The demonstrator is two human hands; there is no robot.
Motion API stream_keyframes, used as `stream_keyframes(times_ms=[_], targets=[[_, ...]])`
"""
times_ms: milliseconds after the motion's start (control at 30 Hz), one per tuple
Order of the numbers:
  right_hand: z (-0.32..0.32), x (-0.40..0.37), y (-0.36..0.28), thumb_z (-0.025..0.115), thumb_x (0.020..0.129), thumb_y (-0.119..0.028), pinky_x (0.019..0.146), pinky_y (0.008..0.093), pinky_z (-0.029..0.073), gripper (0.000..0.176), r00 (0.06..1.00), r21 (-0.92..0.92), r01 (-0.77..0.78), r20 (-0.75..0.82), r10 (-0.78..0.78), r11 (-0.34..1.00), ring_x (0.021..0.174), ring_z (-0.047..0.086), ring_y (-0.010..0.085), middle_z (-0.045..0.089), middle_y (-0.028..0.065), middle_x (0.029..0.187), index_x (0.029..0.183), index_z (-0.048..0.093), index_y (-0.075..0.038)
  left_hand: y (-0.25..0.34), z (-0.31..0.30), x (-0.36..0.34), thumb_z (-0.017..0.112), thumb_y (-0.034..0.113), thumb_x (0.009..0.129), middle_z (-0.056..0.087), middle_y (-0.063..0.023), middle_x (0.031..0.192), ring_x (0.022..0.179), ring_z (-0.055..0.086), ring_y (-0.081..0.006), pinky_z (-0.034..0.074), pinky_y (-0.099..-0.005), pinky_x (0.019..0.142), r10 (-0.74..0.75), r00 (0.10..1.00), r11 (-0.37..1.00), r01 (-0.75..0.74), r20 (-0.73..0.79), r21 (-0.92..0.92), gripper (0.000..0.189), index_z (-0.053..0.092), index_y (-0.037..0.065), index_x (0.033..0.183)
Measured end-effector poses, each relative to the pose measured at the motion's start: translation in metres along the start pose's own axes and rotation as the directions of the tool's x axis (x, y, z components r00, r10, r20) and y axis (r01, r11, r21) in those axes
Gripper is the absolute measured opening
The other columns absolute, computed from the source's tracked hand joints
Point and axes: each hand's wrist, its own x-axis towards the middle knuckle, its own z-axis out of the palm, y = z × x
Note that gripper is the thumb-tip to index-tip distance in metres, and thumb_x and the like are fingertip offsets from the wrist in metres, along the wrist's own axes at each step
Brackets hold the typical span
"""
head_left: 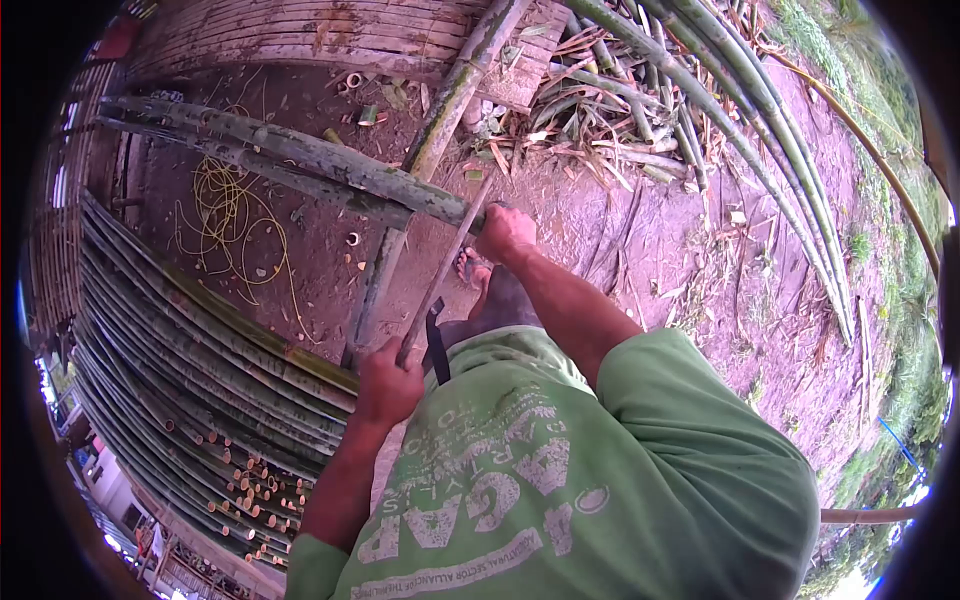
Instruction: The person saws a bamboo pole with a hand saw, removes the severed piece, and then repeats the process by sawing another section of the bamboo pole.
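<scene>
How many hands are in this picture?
2: the left hand, gripping one end of the long bar; the right hand, by the end of the bamboo pole. No others show.

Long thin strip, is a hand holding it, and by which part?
The left hand grips the strip by its near end. The right hand is closed near the end of the bamboo pole; whether it grips anything can't be told.

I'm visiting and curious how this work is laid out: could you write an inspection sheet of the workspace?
Surface: bare earth ground
Job's things: thin tool crossing a raised bamboo pole near its end
Clutter: bamboo scraps, upper right
Hands: left hand, fingers closed round the tool; right hand by the pole's end, grip unclear
Cables: tangled yellow line on the ground, kind unclear
Surroundings: stacked poles, slatted platform, grass
</scene>
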Motion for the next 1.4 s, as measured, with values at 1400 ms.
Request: stream_keyframes(times_ms=[1400], targets=[[0.026,0.005,0.009,0.063,0.071,-0.018,0.083,0.0418,0.053,0.028,0.999,0.02,-0.028,-0.032,0.029,0.999,0.097,0.066,0.0319,0.067,0.0176,0.102,0.096,0.068,-0.006,0.017,0.044,0.092,0.055,0.008,0.074,0.058,-0.0281,0.069,0.073,0.061,-0.0459,0.047,-0.0509,0.064,0.114,0.993,0.993,-0.115,0.014,0.041,0.014,0.058,-0.003,0.082]])
